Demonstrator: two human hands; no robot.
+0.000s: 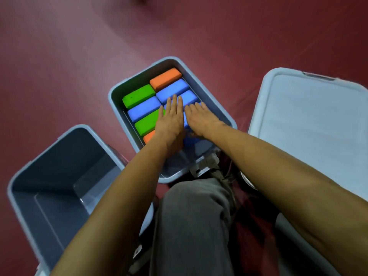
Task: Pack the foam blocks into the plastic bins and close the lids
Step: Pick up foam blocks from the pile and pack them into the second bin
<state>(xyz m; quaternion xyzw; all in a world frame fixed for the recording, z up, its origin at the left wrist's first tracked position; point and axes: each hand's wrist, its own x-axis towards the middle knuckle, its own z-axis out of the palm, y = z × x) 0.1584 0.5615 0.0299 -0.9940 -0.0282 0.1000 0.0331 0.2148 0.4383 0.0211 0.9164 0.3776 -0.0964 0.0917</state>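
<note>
Nearest my feed is a grey trouser leg [191, 216], a bent knee that fills the bottom middle. 2 bare forearms run forward past it on either side.

Both hands lie in the middle bin [137, 79], which stands open on the dark red floor [59, 56] just beyond the knee. The left hand [171, 120] lies palm down with its fingers straight and together, gripping nothing, its fingertips reaching onto a blue block [172, 90]. The right hand [201, 120] rests flat just beside it, fingers straight and slack, also grasping nothing. It covers more blue foam, and I cannot tell how many blocks lie under it.

The foam blocks are packed in the bin in 2 columns. From the far end, the left column reads green block [138, 95], blue [144, 108], green [147, 124], then an orange one [149, 137] half hidden by the left wrist. The right column starts with an orange block [166, 78] at the far end and is blue from there to the hands.

At my left a second bin [49, 156] stands open, its inner walls and bottom showing. At my right I see a broad pale lid [308, 126]; whatever is under it is hidden from me.
</note>
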